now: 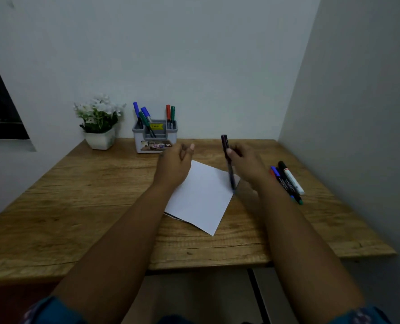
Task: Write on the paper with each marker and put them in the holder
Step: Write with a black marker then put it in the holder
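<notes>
Fingers of right hand [245, 162] pinching dark slim marker [228, 161], tip angled down toward white paper sheet [201, 195] just below, likely poised for writing. Left hand [174, 163] beside it, fingers loosely curled on nothing, probably ready to steady the sheet. Beyond the left fingers, grey-and-white plastic holder [155, 140] with five markers already upright. Right of the writing hand, roughly four loose markers [287, 181] bundled within reach on wooden tabletop [77, 206].
</notes>
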### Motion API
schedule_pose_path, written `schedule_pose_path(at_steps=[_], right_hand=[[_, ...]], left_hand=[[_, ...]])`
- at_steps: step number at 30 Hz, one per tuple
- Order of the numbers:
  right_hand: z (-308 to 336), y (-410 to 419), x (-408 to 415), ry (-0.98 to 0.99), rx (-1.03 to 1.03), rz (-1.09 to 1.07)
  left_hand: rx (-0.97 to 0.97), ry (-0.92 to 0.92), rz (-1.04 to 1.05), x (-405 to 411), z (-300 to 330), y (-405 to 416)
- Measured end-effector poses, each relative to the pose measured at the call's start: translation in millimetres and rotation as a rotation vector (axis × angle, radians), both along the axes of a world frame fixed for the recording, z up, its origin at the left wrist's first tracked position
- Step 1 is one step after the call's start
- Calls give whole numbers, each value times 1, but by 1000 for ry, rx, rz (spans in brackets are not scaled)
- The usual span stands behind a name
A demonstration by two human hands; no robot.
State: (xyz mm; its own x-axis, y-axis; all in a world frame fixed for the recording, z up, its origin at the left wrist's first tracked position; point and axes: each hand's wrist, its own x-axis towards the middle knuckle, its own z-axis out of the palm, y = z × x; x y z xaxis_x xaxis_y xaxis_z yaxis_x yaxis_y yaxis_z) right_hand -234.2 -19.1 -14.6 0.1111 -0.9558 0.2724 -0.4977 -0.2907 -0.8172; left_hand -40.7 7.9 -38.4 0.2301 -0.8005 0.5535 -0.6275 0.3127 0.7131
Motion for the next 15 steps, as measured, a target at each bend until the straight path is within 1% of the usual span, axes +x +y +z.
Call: schedule_pose_path(at_steps=[2,3,4,5,8,9,11,15], right_hand=[[3,8,23,-377,138,175],[1,11,32,-474,190,240],[0,14,38,-472,210,282],[-4,16,43,-419,207,311],[-10,17,50,-296,170,381],[-9,16,51,-269,157,367],[-6,14,54,-155,88,287],[-6,15,60,4,-36,212]], left_hand=[[14,142,-70,-7,2,0],[20,229,-116,-10,3,-1],[25,312,-166,-12,4,-1],[27,374,-209,-14,5,-2],[33,434,-283,-15,8,-4],[43,461,-296,-15,9,-4],[53,498,-303,-15,9,-5],[46,468,-253,-13,5,-6]])
